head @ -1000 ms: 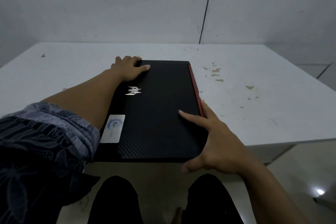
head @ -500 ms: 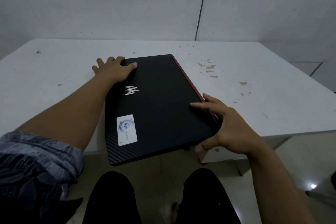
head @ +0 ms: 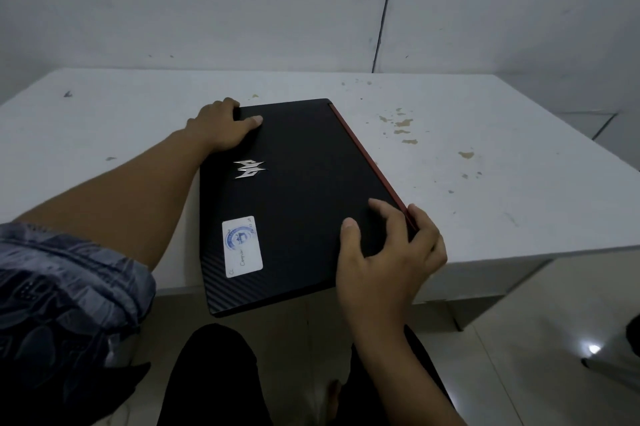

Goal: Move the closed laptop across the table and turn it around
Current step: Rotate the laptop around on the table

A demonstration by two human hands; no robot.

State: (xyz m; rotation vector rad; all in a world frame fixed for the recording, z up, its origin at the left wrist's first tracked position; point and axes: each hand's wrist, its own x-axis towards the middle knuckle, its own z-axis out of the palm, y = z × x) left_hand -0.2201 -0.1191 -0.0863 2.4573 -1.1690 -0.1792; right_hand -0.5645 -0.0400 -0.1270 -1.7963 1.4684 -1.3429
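Left hand (head: 221,124) gripped the laptop (head: 298,204) at its far-left corner; laptop had swung further askew since a second ago, near end overhanging the table (head: 485,183) edge. Right hand (head: 388,252) clamped its right red edge. Turn underway.

The closed laptop (head: 304,197) lies askew on the table (head: 485,190), its near end jutting past the table's front edge. The left hand (head: 221,128) sits on its far left corner; the right hand (head: 391,252) seems to clasp its near right corner.
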